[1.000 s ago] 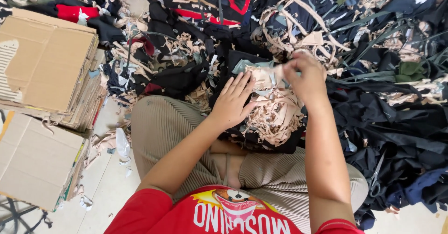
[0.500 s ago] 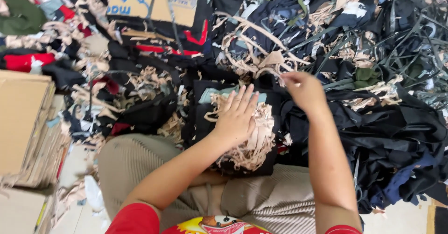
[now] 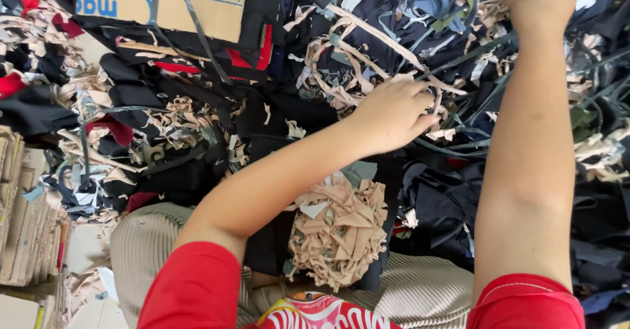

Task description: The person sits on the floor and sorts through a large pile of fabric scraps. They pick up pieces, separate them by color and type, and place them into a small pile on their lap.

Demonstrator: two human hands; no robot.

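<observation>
Both hands have left the lap bundle and gone into the scrap heap.

The beige scrap bundle (image 3: 341, 227) lies on the lap, on dark cloth, no longer pressed flat by the left hand (image 3: 394, 112). That hand now reaches forward, fingers curled into tangled beige strips (image 3: 367, 47). The right hand (image 3: 538, 1) stretches further, at the frame's top edge; I cannot tell its finger state. A cardboard box (image 3: 164, 1) sits beyond.
</observation>
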